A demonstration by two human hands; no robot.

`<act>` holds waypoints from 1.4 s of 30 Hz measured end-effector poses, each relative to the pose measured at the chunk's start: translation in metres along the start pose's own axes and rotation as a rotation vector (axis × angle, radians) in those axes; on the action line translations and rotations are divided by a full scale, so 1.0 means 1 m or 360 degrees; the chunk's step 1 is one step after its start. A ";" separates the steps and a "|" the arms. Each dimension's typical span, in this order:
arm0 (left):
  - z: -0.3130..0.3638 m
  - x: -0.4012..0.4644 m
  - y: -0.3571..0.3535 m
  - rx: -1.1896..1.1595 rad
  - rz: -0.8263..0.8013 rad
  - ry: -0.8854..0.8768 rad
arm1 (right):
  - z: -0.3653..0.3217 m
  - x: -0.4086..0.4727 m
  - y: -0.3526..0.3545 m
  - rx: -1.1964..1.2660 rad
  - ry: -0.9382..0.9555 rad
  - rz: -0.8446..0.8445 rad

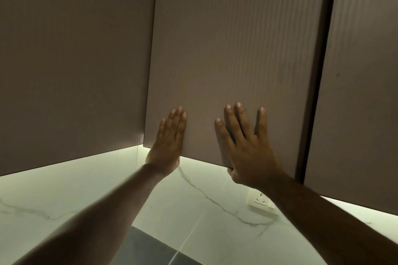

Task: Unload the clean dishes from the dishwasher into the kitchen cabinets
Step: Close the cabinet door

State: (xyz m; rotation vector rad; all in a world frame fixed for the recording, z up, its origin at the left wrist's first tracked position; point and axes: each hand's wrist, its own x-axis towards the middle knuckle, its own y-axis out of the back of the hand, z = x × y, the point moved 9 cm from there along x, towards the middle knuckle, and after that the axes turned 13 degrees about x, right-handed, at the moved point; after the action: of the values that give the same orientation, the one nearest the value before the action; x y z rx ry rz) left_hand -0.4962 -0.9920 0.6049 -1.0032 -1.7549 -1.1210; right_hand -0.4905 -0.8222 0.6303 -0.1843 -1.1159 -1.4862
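Pressing flat on the middle cabinet door (226,49), both hands sit near its lower edge. Left hand (169,144) lies at the door's bottom left corner, fingers (178,122) straight and together, grasping nothing. Right hand (247,148) is near the door's bottom middle, fingers spread and straight on the panel, thumb tucked under the bottom edge. Left of this door is another cabinet door (75,60); right is a third (361,92). Below the door, lit marble wall (193,211) with a white socket (261,202). No dishes or dishwasher visible.
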 end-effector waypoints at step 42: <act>0.079 -0.029 0.411 0.0800 -0.0266 -0.1348 | -0.012 -0.124 0.114 0.1051 -0.0061 0.0714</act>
State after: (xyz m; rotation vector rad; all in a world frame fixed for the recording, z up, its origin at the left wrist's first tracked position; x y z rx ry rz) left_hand -0.1282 -0.8042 0.6784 -1.0913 -2.6484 -0.2705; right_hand -0.3547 -0.7258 0.5999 0.0026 -1.4274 -0.6751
